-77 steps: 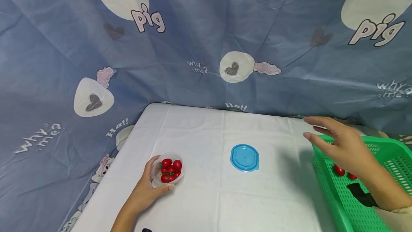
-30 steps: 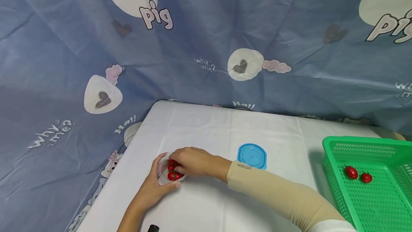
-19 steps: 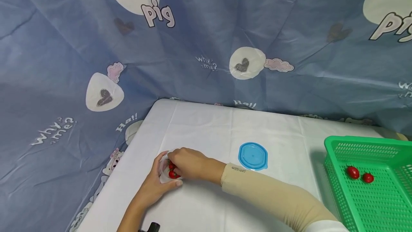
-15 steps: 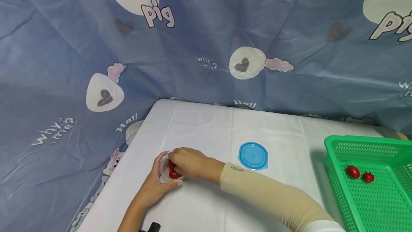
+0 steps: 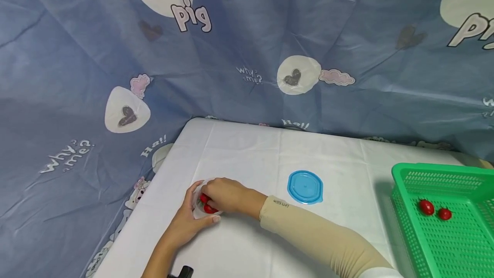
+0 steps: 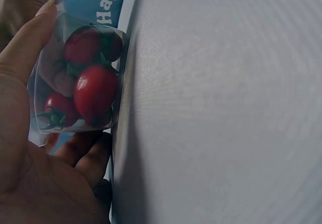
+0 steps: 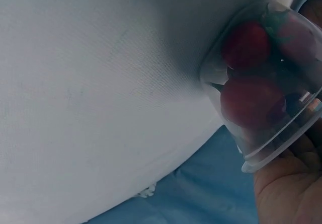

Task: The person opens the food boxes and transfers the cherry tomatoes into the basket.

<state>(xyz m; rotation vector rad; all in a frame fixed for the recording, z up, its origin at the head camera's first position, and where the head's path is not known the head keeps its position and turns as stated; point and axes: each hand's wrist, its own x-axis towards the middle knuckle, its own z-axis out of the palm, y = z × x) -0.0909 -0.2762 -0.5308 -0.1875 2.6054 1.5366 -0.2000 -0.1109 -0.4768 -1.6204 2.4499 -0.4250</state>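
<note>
My left hand grips a small clear plastic container at the left of the white table, thumb on the near side and fingers round the far side. Red cherry tomatoes with green stems lie in it. From the right, my right hand reaches over the rim, its curled fingers among the tomatoes. Through the clear wall in the left wrist view, a fingertip touches a tomato. Whether the right fingers pinch one is hidden. In the right wrist view, tomatoes show through the container wall.
A blue lid lies flat on the white table, right of the container. At the right stands a green perforated basket holding two tomatoes. A blue patterned cloth hangs behind the table.
My right hand has moved left from above the green basket into the container and stays there, its fingers shifting among the tomatoes. My left hand keeps its hold on the container. The view has turned slightly.
</note>
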